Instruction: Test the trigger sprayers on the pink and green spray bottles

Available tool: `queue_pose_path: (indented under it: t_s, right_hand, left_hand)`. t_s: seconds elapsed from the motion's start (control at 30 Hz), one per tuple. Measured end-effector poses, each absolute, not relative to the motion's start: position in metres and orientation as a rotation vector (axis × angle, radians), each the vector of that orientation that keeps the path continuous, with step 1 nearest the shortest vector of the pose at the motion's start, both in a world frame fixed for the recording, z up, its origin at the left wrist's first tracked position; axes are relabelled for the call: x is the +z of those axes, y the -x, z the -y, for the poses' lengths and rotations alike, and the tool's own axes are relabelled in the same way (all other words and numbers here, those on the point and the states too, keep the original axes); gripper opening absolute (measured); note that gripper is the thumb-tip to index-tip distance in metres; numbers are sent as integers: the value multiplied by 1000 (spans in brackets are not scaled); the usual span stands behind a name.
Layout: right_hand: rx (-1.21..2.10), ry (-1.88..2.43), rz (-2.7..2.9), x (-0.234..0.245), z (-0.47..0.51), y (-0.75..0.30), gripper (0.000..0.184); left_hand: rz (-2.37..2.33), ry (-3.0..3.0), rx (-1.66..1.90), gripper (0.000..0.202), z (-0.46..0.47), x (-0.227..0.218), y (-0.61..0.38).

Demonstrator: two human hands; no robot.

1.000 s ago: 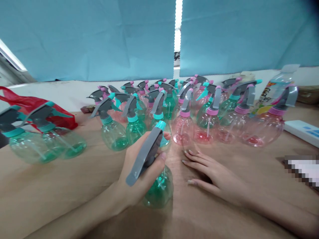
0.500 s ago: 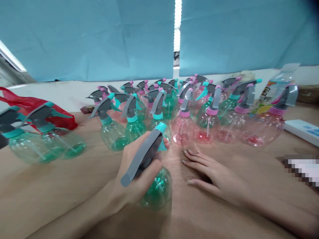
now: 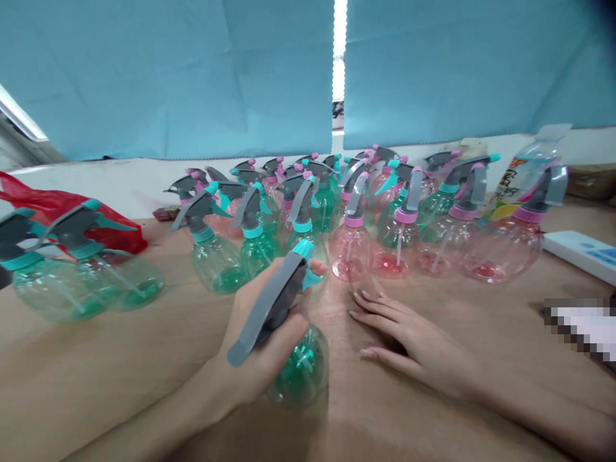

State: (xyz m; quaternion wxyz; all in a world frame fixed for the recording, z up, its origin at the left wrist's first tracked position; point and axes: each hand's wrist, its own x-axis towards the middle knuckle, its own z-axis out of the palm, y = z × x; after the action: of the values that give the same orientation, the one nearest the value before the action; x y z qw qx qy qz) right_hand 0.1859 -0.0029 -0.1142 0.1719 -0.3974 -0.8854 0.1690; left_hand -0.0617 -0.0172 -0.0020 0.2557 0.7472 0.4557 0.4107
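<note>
My left hand [image 3: 260, 321] is closed around the neck of a green spray bottle [image 3: 304, 369] near the front of the table. Its grey sprayer head has a turquoise nozzle that points away from me, and my fingers hide the collar. To the right, my right hand [image 3: 409, 333] lies flat on the wooden table [image 3: 366, 417], fingers spread and holding nothing. Just beyond my hands stand green spray bottles [image 3: 216, 260] with turquoise collars and pink spray bottles [image 3: 350, 250] with pink collars, several of each.
Two more green spray bottles [image 3: 135, 282] stand at the left, before a red plastic bag [image 3: 122, 234]. On the right are a labelled drink bottle [image 3: 522, 173], a white box [image 3: 580, 253] and a blurred-out flat item [image 3: 582, 327]. Blue sheeting [image 3: 168, 77] hangs behind.
The view has shifted very slightly. My left hand keeps its hold on the green spray bottle, and my right hand stays flat on the table.
</note>
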Motion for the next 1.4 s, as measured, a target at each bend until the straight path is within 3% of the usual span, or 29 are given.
queue_pose_path:
  t_s: [0.4, 1.4]
  right_hand:
    - [485, 1104, 2491, -116, 3, -187, 56]
    - [425, 1146, 2560, -113, 4, -186, 60]
  left_hand:
    - [-1069, -1934, 1047, 53, 16, -7, 62]
    - [-1035, -2012, 1125, 41, 12, -8, 62]
